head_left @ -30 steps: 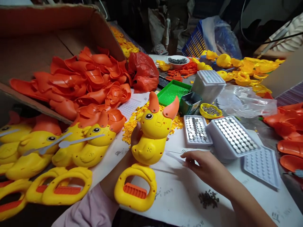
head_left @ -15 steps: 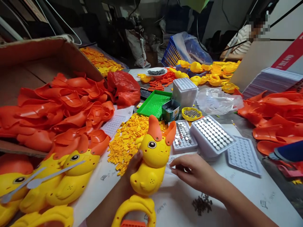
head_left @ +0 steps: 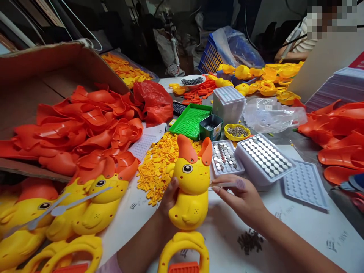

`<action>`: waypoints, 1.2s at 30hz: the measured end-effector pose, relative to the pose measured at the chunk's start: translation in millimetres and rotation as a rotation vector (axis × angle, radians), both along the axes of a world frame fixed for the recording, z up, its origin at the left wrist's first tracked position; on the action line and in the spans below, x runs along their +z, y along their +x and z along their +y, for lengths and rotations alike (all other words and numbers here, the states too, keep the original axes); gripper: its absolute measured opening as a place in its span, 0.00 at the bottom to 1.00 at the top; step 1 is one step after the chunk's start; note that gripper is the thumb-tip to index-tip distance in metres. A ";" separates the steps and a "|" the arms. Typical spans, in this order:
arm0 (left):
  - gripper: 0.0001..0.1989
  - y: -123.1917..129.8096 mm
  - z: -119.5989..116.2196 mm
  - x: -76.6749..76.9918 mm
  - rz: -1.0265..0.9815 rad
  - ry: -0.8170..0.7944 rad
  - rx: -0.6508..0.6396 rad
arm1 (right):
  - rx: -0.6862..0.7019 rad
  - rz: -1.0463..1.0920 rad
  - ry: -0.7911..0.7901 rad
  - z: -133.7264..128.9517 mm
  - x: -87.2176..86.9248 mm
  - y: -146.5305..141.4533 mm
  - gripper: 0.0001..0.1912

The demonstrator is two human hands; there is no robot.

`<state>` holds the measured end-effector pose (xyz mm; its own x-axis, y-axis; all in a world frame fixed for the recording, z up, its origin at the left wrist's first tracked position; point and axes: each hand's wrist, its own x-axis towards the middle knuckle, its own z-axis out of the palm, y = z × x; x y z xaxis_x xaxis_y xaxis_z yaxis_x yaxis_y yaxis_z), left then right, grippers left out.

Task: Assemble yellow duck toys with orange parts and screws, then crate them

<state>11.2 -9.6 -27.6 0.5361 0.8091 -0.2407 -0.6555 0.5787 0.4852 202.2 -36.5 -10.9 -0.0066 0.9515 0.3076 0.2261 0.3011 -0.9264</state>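
My left hand (head_left: 170, 197) is wrapped around the back of a yellow toy animal (head_left: 189, 197) with orange ears, a round eye and a handle loop below, keeping it upright over the table. At the right edge of its head, my right hand (head_left: 244, 201) pinches a pale strip with a round end (head_left: 227, 185). The strip's tip reaches the toy's edge; whether it goes inside is hidden. Below that hand lies a heap of small dark screws (head_left: 250, 241). Similar toys (head_left: 96, 204) rest at the left, with pale strips (head_left: 82, 200) across them.
Yellow small parts (head_left: 155, 170) are heaped behind the toy. Beyond are a green tray (head_left: 192, 121), a tin (head_left: 211, 128), a yellow dish (head_left: 237, 131) and trays of silver button cells (head_left: 265, 157). A carton (head_left: 65, 68) of orange parts stands left. A person (head_left: 298, 41) sits at back right.
The right hand has turned and brought the strip up to the edge of the toy's head, its round end now showing. The toy stands more upright; the whole view has shifted slightly.
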 end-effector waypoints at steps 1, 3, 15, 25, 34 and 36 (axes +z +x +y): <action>0.26 0.9 -1.3 2.1 0.015 -0.012 0.002 | -0.033 0.030 0.010 -0.4 -1.4 0.5 0.05; 0.26 2.1 -2.6 6.9 0.054 -0.045 -0.039 | -0.099 0.126 0.035 -1.5 -1.9 2.5 0.08; 0.29 16.7 -12.1 21.8 0.209 -0.066 -0.044 | -0.201 0.461 0.106 -8.5 12.2 1.0 0.12; 0.43 21.0 -17.0 13.3 0.216 -0.015 0.076 | -0.115 0.199 0.226 -12.1 -2.4 -0.9 0.15; 0.42 21.2 -20.9 14.9 0.204 0.070 0.078 | -0.051 0.097 0.325 -10.2 -2.2 0.5 0.16; 0.43 21.3 -21.2 14.6 0.208 0.042 0.083 | -0.028 0.105 0.336 -10.7 -2.6 -1.7 0.18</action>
